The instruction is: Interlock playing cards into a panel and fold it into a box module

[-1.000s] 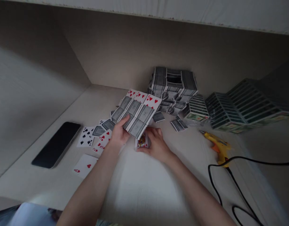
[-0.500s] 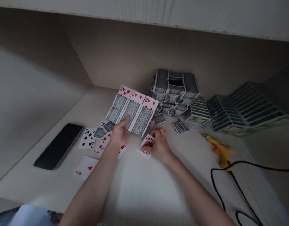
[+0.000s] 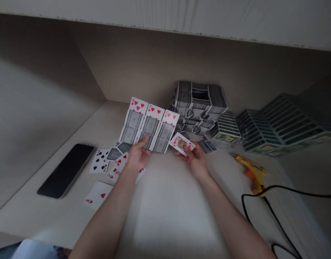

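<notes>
My left hand (image 3: 139,154) pinches the lower edge of a panel of joined playing cards (image 3: 149,127), tilted up above the table. Its top row shows the eight, seven and six of hearts; patterned grey backs cover the rest. Between the thumb and fingers of my right hand (image 3: 196,160) is a jack of hearts card (image 3: 182,143), face up, close to the panel's right edge. Loose heart cards (image 3: 118,167) lie partly hidden beneath my left hand and forearm, with a seven of spades (image 3: 99,160) and an ace of hearts (image 3: 99,194) to their left.
Behind my hands stands a box-like structure built of cards (image 3: 199,104). Folded card pieces (image 3: 207,146) lie in front of it. Stacked green card packs (image 3: 284,124) line the right. A yellow glue gun (image 3: 251,171) with a black cable lies right, a phone (image 3: 65,171) left.
My right hand has lifted the jack of hearts off the table and turned it, bringing it up and right beside the panel. The panel has shifted slightly left.
</notes>
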`<state>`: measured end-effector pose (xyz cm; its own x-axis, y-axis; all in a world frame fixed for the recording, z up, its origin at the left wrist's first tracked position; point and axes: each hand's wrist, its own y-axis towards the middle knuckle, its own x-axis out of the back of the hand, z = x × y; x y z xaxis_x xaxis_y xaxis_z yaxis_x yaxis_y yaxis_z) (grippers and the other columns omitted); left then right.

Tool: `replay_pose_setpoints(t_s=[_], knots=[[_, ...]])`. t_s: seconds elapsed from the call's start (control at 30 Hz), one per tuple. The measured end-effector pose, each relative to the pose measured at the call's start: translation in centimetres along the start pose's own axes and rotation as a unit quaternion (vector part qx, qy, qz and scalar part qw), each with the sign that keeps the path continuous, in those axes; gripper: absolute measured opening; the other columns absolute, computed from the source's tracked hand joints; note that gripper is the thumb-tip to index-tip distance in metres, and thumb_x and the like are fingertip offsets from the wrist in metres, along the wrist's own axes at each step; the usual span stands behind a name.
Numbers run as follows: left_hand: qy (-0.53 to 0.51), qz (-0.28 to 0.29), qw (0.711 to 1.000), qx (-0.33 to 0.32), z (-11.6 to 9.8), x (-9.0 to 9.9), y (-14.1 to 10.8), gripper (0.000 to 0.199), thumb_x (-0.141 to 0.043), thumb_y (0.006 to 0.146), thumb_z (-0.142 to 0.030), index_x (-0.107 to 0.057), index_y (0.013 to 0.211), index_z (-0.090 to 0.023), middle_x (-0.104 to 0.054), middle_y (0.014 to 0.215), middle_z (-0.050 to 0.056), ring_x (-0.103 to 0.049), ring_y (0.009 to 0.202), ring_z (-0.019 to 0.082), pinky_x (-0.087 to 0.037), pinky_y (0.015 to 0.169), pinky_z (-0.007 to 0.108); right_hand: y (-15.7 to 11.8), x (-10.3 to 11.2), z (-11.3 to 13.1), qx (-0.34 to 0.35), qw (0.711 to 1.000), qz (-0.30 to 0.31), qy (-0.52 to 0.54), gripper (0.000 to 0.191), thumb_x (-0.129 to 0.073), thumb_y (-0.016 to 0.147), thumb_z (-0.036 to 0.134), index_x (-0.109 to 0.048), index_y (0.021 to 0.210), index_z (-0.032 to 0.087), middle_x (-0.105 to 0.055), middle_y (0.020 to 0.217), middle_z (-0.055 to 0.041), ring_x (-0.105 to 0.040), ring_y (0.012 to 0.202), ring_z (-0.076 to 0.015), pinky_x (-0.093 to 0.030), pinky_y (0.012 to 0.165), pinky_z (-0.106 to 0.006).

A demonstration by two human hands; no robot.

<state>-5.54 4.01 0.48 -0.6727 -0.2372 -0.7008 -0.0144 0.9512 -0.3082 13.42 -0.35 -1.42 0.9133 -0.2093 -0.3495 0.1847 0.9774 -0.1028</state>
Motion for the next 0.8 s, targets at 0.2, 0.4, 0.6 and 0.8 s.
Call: replay_pose_setpoints(t_s=[0.2, 0.4, 0.6, 0.8], knots=[[-0.007, -0.026, 1.0, 0.015, 0.13, -0.11, 0.0, 0.024, -0.07, 0.067, -0.011, -0.067, 0.089, -0.018, -0.072, 0.096, 0.005, -0.065, 0.096, 0.022, -0.054, 0.085, 0.036, 0.13, 0.02, 0.02, 0.014, 0.999, -0.003, 0.047, 0.033, -0.072, 0.067, 0.037, -0.051, 0.087, 0.022, -0.068, 0.09, 0.0002, -0.068, 0.064, -0.0157, -0.057, 0.053, -0.028], [-0.02, -0.035, 0.999, 0.005, 0.21, 0.0, 0.21, 0.026, -0.069, 0.068, -0.008, -0.067, 0.092, -0.02, -0.072, 0.094, 0.002, -0.065, 0.094, 0.018, -0.054, 0.085, 0.031, 0.15, 0.35, -0.33, 0.002, 0.999, -0.003, 0.039, 0.033, -0.073, 0.067, 0.037, -0.051, 0.087, 0.021, -0.069, 0.082, 0.0008, -0.067, 0.057, -0.0151, -0.055, 0.048, -0.026], [-0.071, -0.032, 0.997, 0.01, 0.27, -0.06, 0.4, 0.021, -0.062, 0.074, -0.005, -0.067, 0.092, -0.016, -0.072, 0.091, 0.004, -0.067, 0.085, 0.014, -0.053, 0.086, 0.029, 0.23, 0.16, -0.55, 0.015, 1.0, -0.004, 0.017, 0.034, -0.073, 0.067, 0.038, -0.052, 0.087, 0.02, -0.068, 0.079, 0.0013, -0.068, 0.06, -0.0154, -0.057, 0.051, -0.026], [-0.106, -0.027, 0.994, 0.007, 0.12, -0.18, 0.43, 0.024, -0.059, 0.078, -0.006, -0.065, 0.099, -0.015, -0.072, 0.094, 0.006, -0.068, 0.085, 0.015, -0.051, 0.09, 0.031, 0.18, 0.03, -0.27, 0.005, 0.999, 0.035, -0.039, 0.034, -0.069, 0.069, 0.042, -0.05, 0.086, 0.02, -0.069, 0.071, 0.0004, -0.067, 0.057, -0.0166, -0.057, 0.052, -0.03]])
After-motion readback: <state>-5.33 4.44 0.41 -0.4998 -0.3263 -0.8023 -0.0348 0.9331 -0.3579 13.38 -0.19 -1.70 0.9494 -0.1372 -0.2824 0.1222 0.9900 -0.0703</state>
